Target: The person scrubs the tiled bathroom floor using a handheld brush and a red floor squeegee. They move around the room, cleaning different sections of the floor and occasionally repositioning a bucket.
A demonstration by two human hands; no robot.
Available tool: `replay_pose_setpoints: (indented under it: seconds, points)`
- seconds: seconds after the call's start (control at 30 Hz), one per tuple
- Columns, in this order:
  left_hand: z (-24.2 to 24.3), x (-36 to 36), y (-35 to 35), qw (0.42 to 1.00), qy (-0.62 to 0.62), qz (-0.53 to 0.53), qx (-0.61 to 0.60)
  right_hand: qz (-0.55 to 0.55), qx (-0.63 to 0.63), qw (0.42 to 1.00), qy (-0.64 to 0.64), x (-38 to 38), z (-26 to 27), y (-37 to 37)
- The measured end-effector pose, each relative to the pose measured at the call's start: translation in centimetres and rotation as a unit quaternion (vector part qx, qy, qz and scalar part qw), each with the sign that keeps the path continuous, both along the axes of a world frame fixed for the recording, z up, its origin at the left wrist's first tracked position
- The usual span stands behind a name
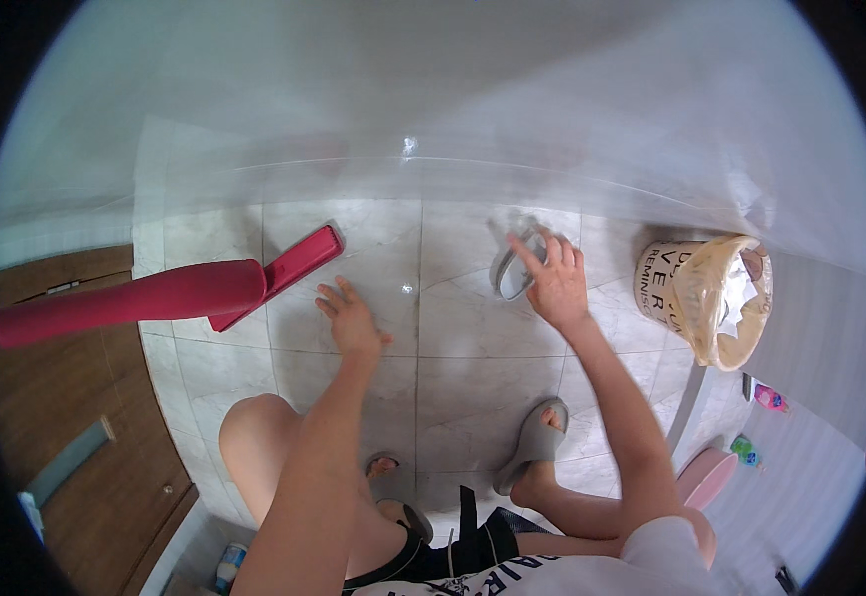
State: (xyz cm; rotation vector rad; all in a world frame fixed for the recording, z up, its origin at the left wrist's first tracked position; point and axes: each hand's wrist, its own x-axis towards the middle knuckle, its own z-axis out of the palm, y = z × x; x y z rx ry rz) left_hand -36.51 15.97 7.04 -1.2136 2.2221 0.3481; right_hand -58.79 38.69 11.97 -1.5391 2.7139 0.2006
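Observation:
My left hand (351, 320) reaches down over the pale marble-look floor tiles (343, 380), its fingers apart and nothing in it. Just beyond its fingertips, to the upper left, lies a red flat floor-tool head (303, 261) joined to a thick red handle (135, 298). On the right, my right hand (556, 283) hovers by a grey oval object (515, 276), with a thin rim, near the wall. The fingers are spread and partly cover it; whether they touch it cannot be told.
A lettered waste bin with a plastic liner (723, 328) holds white paper at right. Lower right are a pink basin (707, 477), a pink bottle (770, 398) and a green bottle (744, 450). A brown wooden door (68, 372) stands left; a bottle (231, 562) sits bottom left.

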Motion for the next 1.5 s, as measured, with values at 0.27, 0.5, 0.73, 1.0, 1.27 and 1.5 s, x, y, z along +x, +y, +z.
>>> replay_pose_setpoints:
  seconds: [0.27, 0.5, 0.73, 1.0, 1.27, 1.5]
  points:
    - [0.3, -1.0, -0.1, 1.000, 0.000, 0.013, 0.014, -0.160, -0.029, 0.981, -0.109, -3.1, -5.7, -3.0]
    - [0.5, -0.7, 0.2, 1.000, 0.005, -0.013, 0.007, 0.070, -0.096, 0.992, -0.034, -1.8, -8.3, -7.8]
    - [1.8, -0.5, 0.0, 1.000, 0.021, -0.013, 0.016, -0.108, -0.055, 0.992, -0.034, -6.9, -7.6, 7.6]
    - [-0.1, 0.5, -0.6, 1.000, 0.023, -0.016, 0.004, 0.009, -0.073, 0.992, -0.102, -3.0, -7.5, -4.3]
    - [1.2, -0.9, 0.3, 0.999, -0.013, -0.041, 0.002, -0.502, -0.142, 0.847, -0.105, -5.3, -7.8, 8.3]
    - [0.9, -0.4, -0.6, 0.999, -0.026, -0.026, 0.015, -0.402, -0.019, 0.908, -0.116, 7.1, -7.4, 10.3]
